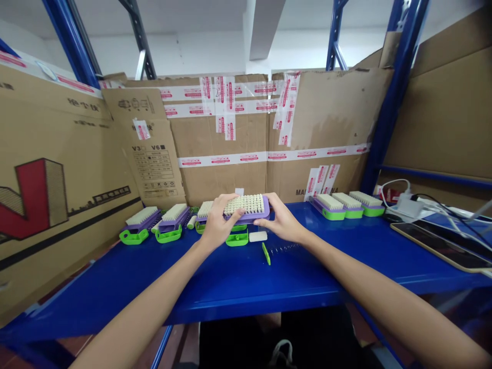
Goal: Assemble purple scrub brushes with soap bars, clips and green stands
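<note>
Between my two hands, just above the blue shelf, is a purple brush head (251, 205) with its cream bristles facing up. My left hand (220, 221) grips its left end, fingers over the bristles and thumb along the near side. At its right end my right hand (282, 220) pinches the purple edge between thumb and fingers. Below the brush lie a green plastic piece (237, 239) and a small white block (258, 236). A thin green part (266, 253) rests nearer to me, beside a fine metal spring (285, 249).
Purple brushes with green parts (169, 225) line the shelf's left side, and three assembled brushes (345, 206) stand at the right. A tablet-like device (442, 246) and white cables (409, 205) occupy the far right. Cardboard panels (226, 177) wall the back and sides of the blue shelf (246, 287).
</note>
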`<action>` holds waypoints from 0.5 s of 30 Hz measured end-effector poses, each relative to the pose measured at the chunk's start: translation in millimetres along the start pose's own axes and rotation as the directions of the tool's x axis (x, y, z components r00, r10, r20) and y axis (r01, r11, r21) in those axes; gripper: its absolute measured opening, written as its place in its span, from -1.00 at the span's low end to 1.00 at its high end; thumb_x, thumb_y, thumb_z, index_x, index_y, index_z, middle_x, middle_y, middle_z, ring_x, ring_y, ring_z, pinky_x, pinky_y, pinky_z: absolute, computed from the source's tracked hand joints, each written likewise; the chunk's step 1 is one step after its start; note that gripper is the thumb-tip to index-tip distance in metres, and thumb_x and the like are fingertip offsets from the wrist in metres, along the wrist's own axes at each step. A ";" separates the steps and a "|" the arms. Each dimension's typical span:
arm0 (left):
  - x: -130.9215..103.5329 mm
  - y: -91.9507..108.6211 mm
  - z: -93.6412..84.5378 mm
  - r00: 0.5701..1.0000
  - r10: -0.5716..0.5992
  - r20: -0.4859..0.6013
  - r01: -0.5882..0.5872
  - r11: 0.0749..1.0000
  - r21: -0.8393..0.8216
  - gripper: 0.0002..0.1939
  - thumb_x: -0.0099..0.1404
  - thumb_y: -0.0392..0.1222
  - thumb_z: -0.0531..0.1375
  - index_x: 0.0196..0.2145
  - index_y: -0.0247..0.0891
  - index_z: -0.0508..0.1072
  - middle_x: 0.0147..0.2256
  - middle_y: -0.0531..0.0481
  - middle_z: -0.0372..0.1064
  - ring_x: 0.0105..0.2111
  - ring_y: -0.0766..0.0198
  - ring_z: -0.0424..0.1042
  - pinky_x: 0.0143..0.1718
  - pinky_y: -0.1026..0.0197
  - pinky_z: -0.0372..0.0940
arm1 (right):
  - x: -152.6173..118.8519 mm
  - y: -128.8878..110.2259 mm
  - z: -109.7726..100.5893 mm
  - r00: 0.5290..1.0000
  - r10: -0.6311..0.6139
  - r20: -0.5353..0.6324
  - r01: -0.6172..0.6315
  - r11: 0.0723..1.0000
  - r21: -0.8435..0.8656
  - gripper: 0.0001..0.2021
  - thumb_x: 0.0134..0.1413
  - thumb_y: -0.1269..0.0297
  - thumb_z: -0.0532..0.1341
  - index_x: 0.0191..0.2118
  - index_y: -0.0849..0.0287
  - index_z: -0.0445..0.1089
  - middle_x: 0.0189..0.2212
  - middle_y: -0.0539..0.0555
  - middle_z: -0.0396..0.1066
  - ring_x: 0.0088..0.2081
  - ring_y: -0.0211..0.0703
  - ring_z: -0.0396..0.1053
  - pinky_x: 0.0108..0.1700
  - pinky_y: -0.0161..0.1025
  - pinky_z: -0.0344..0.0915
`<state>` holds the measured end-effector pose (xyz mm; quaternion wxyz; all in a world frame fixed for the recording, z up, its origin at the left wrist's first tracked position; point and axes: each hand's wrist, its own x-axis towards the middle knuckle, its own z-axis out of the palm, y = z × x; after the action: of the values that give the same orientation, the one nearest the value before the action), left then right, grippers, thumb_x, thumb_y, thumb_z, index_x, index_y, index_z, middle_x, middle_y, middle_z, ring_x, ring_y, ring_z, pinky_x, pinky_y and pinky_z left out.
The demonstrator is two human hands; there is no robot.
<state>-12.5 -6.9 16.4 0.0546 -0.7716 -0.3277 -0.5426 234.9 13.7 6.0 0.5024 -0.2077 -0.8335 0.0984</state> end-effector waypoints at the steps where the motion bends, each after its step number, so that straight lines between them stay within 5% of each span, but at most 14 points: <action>1: 0.0 0.7 -0.5 1.000 0.009 0.001 -0.009 1.000 0.010 -0.65 0.53 0.10 0.23 0.14 -0.09 0.45 0.06 -0.09 0.52 0.07 0.02 0.49 0.14 -0.10 0.37 | 0.1 0.0 0.1 1.000 -0.015 -0.003 0.015 1.000 -0.015 -0.38 0.27 -0.16 0.39 0.25 0.05 0.26 0.09 0.22 0.37 0.13 0.17 0.40 0.17 0.20 0.44; 15: -0.5 6.5 -1.6 0.987 0.147 0.063 -0.153 0.983 0.102 -0.38 0.34 0.19 0.42 0.22 -0.07 0.39 0.16 -0.18 0.37 0.18 -0.12 0.40 0.28 -0.27 0.32 | -0.9 -11.3 -7.6 0.981 -0.184 0.060 0.194 0.934 -0.299 -0.31 0.34 -0.13 0.34 0.38 0.05 0.10 0.19 0.33 0.33 0.25 0.32 0.36 0.21 0.33 0.46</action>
<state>-10.2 -12.9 18.4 0.1275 -0.8048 -0.2985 -0.4969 239.1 2.9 13.0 0.4586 -0.1997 -0.8626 -0.0764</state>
